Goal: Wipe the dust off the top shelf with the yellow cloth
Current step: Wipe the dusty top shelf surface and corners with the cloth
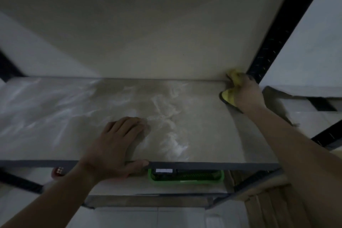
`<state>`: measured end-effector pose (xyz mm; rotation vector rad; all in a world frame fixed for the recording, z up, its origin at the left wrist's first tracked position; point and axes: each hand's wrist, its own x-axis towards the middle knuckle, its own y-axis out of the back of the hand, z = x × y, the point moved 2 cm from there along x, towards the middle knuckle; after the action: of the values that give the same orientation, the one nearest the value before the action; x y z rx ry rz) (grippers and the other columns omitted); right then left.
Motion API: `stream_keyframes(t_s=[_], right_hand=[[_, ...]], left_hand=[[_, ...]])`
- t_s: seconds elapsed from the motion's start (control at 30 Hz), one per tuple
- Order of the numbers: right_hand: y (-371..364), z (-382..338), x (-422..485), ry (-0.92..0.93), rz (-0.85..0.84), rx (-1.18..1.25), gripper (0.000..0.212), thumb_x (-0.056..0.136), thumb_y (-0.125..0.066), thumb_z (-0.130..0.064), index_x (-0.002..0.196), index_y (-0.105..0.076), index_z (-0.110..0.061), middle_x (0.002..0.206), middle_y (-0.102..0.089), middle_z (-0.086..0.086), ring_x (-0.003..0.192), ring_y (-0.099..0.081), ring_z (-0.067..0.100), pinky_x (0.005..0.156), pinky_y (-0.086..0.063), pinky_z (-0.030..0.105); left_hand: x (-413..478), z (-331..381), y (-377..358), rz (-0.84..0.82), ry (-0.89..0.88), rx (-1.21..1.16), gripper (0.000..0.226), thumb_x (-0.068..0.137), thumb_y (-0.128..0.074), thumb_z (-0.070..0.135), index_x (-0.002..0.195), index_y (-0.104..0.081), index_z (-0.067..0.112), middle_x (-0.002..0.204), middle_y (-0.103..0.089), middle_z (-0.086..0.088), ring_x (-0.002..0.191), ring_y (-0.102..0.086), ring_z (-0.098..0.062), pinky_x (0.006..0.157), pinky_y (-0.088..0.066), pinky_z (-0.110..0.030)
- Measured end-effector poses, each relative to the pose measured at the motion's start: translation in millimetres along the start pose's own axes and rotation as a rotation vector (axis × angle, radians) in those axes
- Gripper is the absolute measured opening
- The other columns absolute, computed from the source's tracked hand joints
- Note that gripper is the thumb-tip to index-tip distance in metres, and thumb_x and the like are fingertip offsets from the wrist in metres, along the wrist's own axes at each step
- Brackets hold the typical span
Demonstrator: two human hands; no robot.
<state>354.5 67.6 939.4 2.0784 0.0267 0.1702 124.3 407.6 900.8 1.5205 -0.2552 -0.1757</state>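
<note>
right hand (247, 91) bunched round yellow cloth (229, 96) in top shelf's (203, 135) back right corner against black upright (277, 39), left hand (114, 146) flat, fingers spread, thumb over front edge, loads of bare shelf between

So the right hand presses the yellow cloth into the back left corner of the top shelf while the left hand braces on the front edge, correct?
Not quite. The head view shows the right hand pressing the yellow cloth into the back right corner of the top shelf, beside the black upright. The left hand does brace on the front edge.
</note>
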Motion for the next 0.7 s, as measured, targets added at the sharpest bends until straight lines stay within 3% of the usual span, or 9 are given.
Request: stream_keyframes(t_s=[0.07,0.17,0.27,0.33,0.43,0.53,0.63,0.7], right_hand=[[-9.4,7.3,10.4,-0.037,-0.054,-0.180,0.056,0.087,-0.055,-0.034,0.139,-0.042,-0.017,0.133,-0.051,0.019,0.116,-0.051,0.038,0.097,-0.044,0.038],[-37.3,-23.4,7.9,0.059,0.052,-0.342,0.048,0.092,-0.042,-0.036,0.136,-0.045,-0.016,0.129,-0.055,0.016,0.110,-0.055,0.037,0.091,-0.045,0.044],[-75.7,-79.4,-3.7,0.136,0.009,-0.035,0.053,0.087,-0.058,-0.022,0.139,-0.049,-0.015,0.139,-0.052,0.016,0.122,-0.053,0.034,0.103,-0.043,0.039],[-98.5,-121.2,-15.8,0.260,-0.119,0.109,0.053,0.084,-0.060,-0.013,0.136,-0.055,-0.017,0.142,-0.053,0.009,0.128,-0.052,0.027,0.108,-0.039,0.030],[-106.6,-153.7,-30.0,0.485,-0.363,0.233,0.054,0.078,-0.052,-0.008,0.129,-0.061,-0.022,0.137,-0.058,-0.001,0.123,-0.056,0.017,0.099,-0.041,0.012],[-65.1,-118.7,-14.9,0.393,-0.232,0.316,0.058,0.065,-0.052,-0.023,0.121,-0.067,-0.025,0.120,-0.065,-0.008,0.103,-0.061,0.003,0.081,-0.036,-0.004],[-19.0,-44.9,6.9,0.243,-0.007,-0.045,0.053,0.073,-0.052,-0.039,0.125,-0.059,-0.039,0.129,-0.061,-0.007,0.110,-0.059,0.007,0.087,-0.040,0.005],[-18.2,-23.7,10.4,0.164,0.012,-0.242,0.050,0.085,-0.043,-0.042,0.135,-0.046,-0.040,0.137,-0.056,-0.003,0.119,-0.057,0.018,0.093,-0.043,0.025]], left_hand=[[0.4,-0.8,-0.9,0.008,-0.010,0.003,0.097,0.088,-0.039,0.086,0.147,-0.055,0.010,0.151,-0.053,-0.009,0.138,-0.051,-0.032,0.111,-0.044,-0.050],[-0.1,-1.0,-1.1,0.018,-0.018,0.016,0.097,0.088,-0.038,0.086,0.146,-0.055,0.010,0.150,-0.053,-0.009,0.137,-0.051,-0.032,0.111,-0.044,-0.049],[-1.0,-2.4,-2.3,0.016,-0.022,0.014,0.096,0.088,-0.039,0.086,0.149,-0.052,0.013,0.152,-0.051,-0.007,0.139,-0.049,-0.029,0.113,-0.042,-0.047],[-0.7,-2.6,-2.7,0.025,-0.031,0.002,0.094,0.088,-0.043,0.085,0.150,-0.050,0.015,0.153,-0.049,-0.006,0.140,-0.047,-0.027,0.114,-0.041,-0.045],[-0.8,-1.7,-1.8,0.064,-0.056,-0.017,0.093,0.089,-0.044,0.084,0.151,-0.048,0.015,0.153,-0.049,-0.006,0.140,-0.047,-0.026,0.114,-0.038,-0.042],[-0.5,-2.9,-2.8,0.078,-0.060,-0.018,0.092,0.088,-0.046,0.083,0.148,-0.052,0.014,0.151,-0.051,-0.006,0.138,-0.048,-0.027,0.112,-0.041,-0.044],[0.0,-4.3,-5.0,0.055,-0.034,-0.010,0.095,0.087,-0.046,0.085,0.147,-0.054,0.013,0.152,-0.051,-0.006,0.139,-0.049,-0.028,0.111,-0.044,-0.047],[0.3,-4.7,-5.2,0.043,-0.029,0.002,0.097,0.086,-0.044,0.086,0.147,-0.054,0.012,0.152,-0.051,-0.006,0.139,-0.048,-0.028,0.112,-0.044,-0.047]])
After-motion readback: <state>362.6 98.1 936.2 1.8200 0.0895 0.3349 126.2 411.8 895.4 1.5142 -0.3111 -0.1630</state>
